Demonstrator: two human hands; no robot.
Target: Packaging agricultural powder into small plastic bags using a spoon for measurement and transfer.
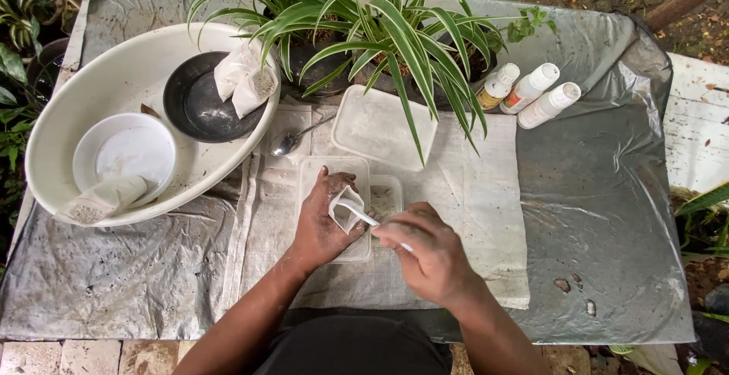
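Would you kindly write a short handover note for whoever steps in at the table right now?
Left hand: holds a small white pouch open above a clear tub.
Right hand: grips a white scoop, its tip in the pouch mouth.
Nearby: a smaller tub beside the first, a lid, a spoon, three white bottles.
Done: two pouches lie in the dark bowl, one pouch on the white bowl, all in the basin.
Left: the held pouch is open; how full it is cannot be told.
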